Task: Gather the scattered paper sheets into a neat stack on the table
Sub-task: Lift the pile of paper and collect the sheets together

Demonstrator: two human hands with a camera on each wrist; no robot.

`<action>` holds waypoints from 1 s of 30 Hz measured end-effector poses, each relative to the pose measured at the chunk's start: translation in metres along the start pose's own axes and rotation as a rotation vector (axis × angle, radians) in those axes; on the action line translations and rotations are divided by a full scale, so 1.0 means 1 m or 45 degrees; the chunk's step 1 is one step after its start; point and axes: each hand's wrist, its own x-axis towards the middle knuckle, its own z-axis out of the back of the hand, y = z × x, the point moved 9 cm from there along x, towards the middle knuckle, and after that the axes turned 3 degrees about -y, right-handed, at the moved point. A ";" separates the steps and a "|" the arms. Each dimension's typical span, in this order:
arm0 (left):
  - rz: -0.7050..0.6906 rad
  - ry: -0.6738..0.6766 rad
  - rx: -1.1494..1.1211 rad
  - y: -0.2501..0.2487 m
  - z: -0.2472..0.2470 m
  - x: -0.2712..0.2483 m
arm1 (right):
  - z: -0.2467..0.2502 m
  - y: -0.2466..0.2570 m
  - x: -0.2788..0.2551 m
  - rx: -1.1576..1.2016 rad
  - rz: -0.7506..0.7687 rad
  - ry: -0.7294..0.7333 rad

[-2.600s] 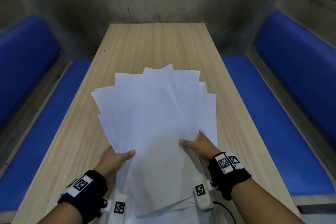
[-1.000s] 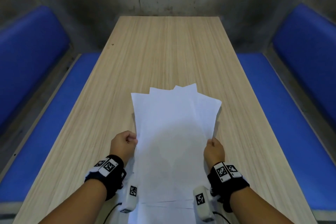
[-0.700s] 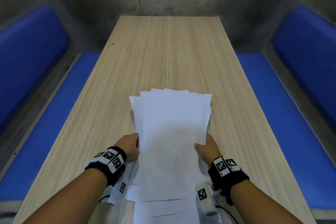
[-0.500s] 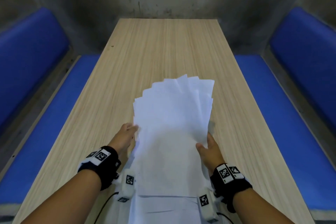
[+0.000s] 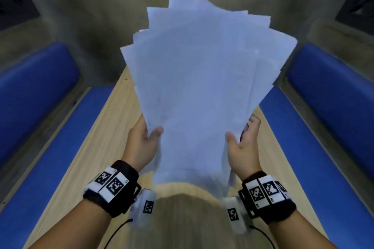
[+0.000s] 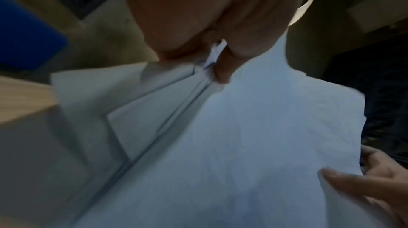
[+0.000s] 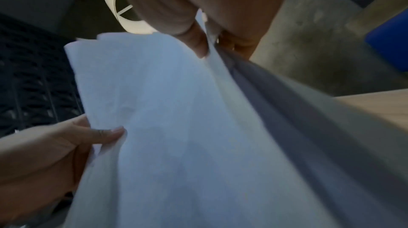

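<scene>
A bundle of several white paper sheets (image 5: 198, 79) stands upright above the wooden table (image 5: 87, 159), its top edges fanned out unevenly. My left hand (image 5: 145, 139) pinches its left edge, thumb on the near face. My right hand (image 5: 241, 140) pinches the right edge the same way. The bundle's lower edge hangs just above the tabletop. In the left wrist view the thumb presses the sheets (image 6: 253, 144) against hidden fingers. In the right wrist view the sheets (image 7: 176, 127) are pinched under the right thumb, and the left hand (image 7: 55, 144) holds the far edge.
Blue padded benches (image 5: 50, 147) (image 5: 323, 137) run along both sides of the table. A grey concrete wall (image 5: 91, 6) closes the far end. The table's far part is hidden behind the sheets.
The sheets lay flat on the table between my hands; both hands have gripped their side edges and lifted the bundle upright off the tabletop.
</scene>
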 end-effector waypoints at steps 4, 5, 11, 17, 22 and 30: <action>-0.130 -0.066 0.032 -0.010 0.005 -0.015 | 0.004 0.018 -0.004 0.060 0.065 -0.036; -0.086 -0.040 0.027 -0.002 0.004 -0.019 | 0.002 0.015 -0.008 0.049 0.046 -0.020; 0.147 0.034 -0.149 0.034 0.000 -0.041 | 0.004 -0.015 -0.027 0.073 -0.115 -0.009; 0.332 -0.026 -0.402 0.045 -0.001 -0.045 | 0.008 -0.018 -0.029 0.037 -0.109 -0.102; 0.197 -0.078 -0.366 0.012 0.002 -0.042 | 0.006 0.008 -0.028 0.194 0.003 -0.156; 0.210 0.106 -0.329 0.016 -0.004 -0.040 | 0.001 -0.004 -0.035 0.128 -0.045 -0.053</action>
